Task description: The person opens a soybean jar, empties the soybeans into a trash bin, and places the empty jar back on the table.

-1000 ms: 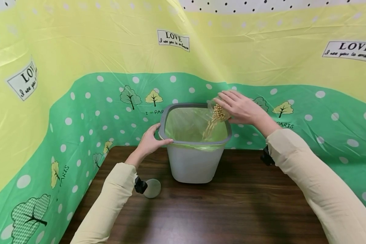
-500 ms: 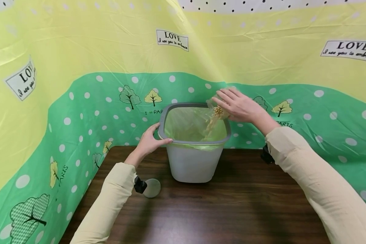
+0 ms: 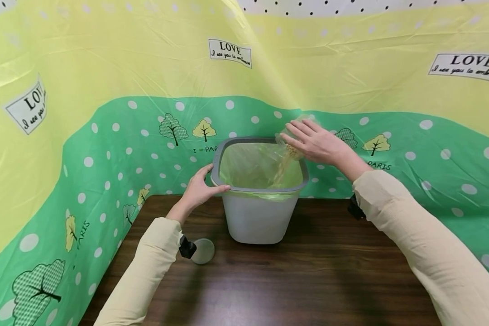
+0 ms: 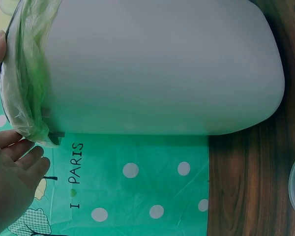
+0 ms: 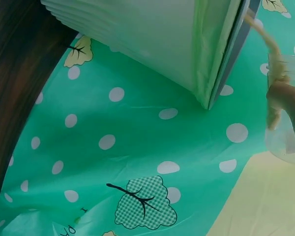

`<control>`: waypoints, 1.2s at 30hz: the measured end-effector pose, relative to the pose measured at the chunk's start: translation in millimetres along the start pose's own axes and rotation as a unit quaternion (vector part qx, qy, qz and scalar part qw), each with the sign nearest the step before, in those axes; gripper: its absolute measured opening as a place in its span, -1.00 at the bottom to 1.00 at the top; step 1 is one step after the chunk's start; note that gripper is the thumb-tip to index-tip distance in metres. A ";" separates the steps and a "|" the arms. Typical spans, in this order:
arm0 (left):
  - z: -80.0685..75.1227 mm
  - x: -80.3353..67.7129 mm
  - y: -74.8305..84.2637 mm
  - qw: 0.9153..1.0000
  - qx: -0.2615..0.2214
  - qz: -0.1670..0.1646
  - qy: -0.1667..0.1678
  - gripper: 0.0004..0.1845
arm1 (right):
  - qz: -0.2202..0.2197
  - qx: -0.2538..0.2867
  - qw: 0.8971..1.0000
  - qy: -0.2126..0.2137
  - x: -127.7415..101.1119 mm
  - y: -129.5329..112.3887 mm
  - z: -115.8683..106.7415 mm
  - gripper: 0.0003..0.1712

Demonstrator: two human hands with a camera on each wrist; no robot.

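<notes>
Right hand (image 3: 319, 144): fingers wrapped over a clear jar (image 3: 295, 136), held above the far right corner of the bin (image 3: 261, 217). Jar tipped, long axis roughly level, mouth pointing left and down toward the bin opening. A thin stream of tan beans (image 3: 283, 170) falls from the mouth into the bin; right wrist view shows the stream (image 5: 265, 37) passing over the grey rim and the clear jar wall (image 5: 287, 128) beside the thumb.

Left hand (image 3: 199, 188): clasps the near left corner of the bin's grey rim (image 3: 217, 159), thumb along the front edge, fingers at the outer side. Left wrist view shows the hand (image 4: 10, 182) with fingers loosely extended against the liner edge.

Bin: white body, upright, long axis vertical, green liner (image 3: 252, 167) folded over the rim. Stands at the back of the dark wood worktop (image 3: 293, 285).

A round clear lid (image 3: 203, 251) lies flat on the worktop left of the bin, near the left sleeve.

Surround: yellow and green plastic sheeting (image 3: 118, 136) with white dots, trees and "LOVE" labels on three sides.
</notes>
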State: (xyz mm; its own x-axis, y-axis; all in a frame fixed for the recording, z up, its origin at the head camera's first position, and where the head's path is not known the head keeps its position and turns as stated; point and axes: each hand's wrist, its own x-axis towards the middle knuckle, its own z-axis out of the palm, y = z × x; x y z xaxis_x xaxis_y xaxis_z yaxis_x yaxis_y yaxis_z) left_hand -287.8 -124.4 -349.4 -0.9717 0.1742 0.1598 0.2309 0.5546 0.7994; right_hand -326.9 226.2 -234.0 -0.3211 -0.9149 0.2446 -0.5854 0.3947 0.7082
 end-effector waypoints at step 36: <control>0.1 1.8 -1.2 1.000 0.004 0.005 0.005 0.05 | -0.033 -0.018 0.999 0.016 5.8 -10.6 4.6 -0.04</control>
State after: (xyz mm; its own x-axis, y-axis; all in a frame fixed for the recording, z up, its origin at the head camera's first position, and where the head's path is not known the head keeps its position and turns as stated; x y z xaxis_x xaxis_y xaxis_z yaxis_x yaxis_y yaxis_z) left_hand -289.8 -124.6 -350.1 -0.9699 0.1712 0.1732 0.2404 0.5595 0.7932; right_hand -326.0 217.1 -243.1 -0.2586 -0.9413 0.2171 -0.5774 0.3308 0.7465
